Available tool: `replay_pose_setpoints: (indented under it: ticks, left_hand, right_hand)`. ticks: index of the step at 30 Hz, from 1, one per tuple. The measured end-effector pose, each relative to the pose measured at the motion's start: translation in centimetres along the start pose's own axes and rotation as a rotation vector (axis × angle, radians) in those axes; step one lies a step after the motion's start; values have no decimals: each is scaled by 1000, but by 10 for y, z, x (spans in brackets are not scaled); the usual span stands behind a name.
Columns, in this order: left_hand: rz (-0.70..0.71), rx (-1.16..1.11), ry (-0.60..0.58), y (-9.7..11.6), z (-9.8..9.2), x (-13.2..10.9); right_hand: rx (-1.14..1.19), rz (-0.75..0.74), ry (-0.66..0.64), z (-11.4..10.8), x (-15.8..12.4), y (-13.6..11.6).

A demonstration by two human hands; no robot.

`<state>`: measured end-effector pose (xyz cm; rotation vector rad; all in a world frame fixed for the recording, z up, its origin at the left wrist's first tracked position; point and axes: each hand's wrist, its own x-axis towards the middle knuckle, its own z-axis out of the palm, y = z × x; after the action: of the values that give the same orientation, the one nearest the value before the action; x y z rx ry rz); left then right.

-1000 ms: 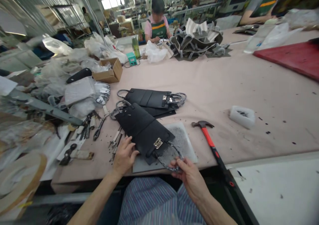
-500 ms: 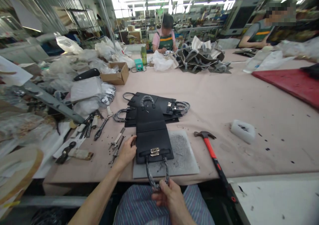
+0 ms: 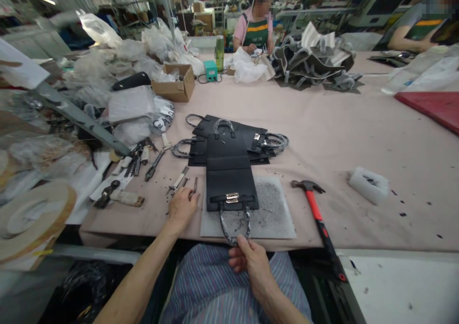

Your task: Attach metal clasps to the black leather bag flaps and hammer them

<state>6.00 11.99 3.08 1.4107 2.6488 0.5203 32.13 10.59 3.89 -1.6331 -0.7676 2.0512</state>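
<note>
A black bag panel (image 3: 229, 180), with a metal clasp (image 3: 232, 197) near its front edge, lies flat, partly on a pale board (image 3: 276, 214). Its plastic-wrapped handle (image 3: 223, 226) loops toward me, and my right hand (image 3: 251, 257) pinches the end of the loop. Left of the panel, my left hand (image 3: 182, 206) is curled beside several slim tools. A thin metal rod (image 3: 195, 184) sticks up at its fingertips and appears to be held; the fingers partly hide it. More black bag panels (image 3: 199, 154) with wrapped handles lie beneath and behind.
A red-handled claw hammer (image 3: 315, 209) lies to the right, near a white plastic block (image 3: 368, 185). Another hammer (image 3: 118, 195) and hand tools lie left. Behind are a cardboard box (image 3: 175, 87), a green bottle (image 3: 219, 53) and grey pieces (image 3: 315, 65). Two people sit across the table.
My left hand has moved away from the panel's left edge toward the slim tools. My right hand keeps its pinch on the handle. The camera view has tipped down and shifted left.
</note>
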Motion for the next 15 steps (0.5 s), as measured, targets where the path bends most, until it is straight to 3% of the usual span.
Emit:
replay_pose_setpoints:
  ticks: [3,5,10,15]
  left_hand:
    - [-75,-3,-78,6,-8,9]
    - [-133,-17,-66,2,-16,12]
    - [-287,61,27,-39,-45,24]
    - [-359,67,-60,-71,-62,52]
  right_hand:
    - [-20,8,-7,-1,-1,0]
    - [-13,19,-35,-3,0,2]
    - [-99,108,-114,-20,2,3]
    - [-399,34,-217,-42,-4,-15]
